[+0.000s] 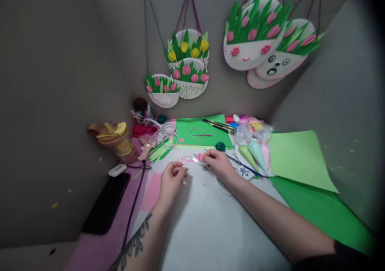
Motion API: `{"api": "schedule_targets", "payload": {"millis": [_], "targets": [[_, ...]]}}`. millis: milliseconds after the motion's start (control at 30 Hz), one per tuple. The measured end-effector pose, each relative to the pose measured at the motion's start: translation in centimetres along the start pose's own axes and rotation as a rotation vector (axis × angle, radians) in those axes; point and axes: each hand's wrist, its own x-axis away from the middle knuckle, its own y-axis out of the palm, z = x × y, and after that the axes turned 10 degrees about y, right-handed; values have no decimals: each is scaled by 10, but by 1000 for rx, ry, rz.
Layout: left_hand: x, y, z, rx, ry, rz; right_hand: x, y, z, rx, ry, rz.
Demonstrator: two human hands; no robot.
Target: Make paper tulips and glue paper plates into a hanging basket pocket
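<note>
Head view: left hand [174, 178] over the white work surface [198, 231], fingers curled loosely inward, thumb near the fingertips, nothing seen in them (can't tell if something tiny is pinched). Right hand [218, 162] just to its right and a bit farther, fingers bent and bunched together at a pink paper piece [200, 156]; can't tell whether they grip it. Scissors [197, 161] blades show by those fingertips, handles hidden. Pink paper scraps [184, 158] lie left of the blades, just beyond the left hand. Far: green sheet [198, 122] with craft knives [221, 127] on its right part. Right: piping bags [258, 154]. Left: black phone [106, 205], cup [123, 146] farther back
</note>
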Motion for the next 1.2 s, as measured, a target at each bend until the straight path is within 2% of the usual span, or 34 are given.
{"api": "schedule_targets", "payload": {"millis": [100,267,367,467,667,867,933,1033,1100,1200], "targets": [[-2,0,-5,17,-16,6,-43,5,-16,131,-32,72],[-4,0,-11,31,-29,37,-111,34,-33,388,-23,240],[-6,-2,-11,54,-29,34,-134,49,-33,510,-2,235],[-7,-3,-9,84,-36,26,-143,56,-31,603,-4,209],[-7,-4,-3,105,-84,8,-145,59,-27,695,-12,223],[-11,-6,-1,117,-114,15,-144,57,-29,683,-38,257],[-13,-8,0,112,-115,21,-141,46,-34,649,-56,274],[-14,-10,0,99,-98,33,-125,18,-42,594,-123,262],[-15,-11,-2,89,-72,39,-104,-6,-45,559,-193,208],[-16,-12,-5,68,-55,29,-56,-39,-38,519,-286,82]]}}
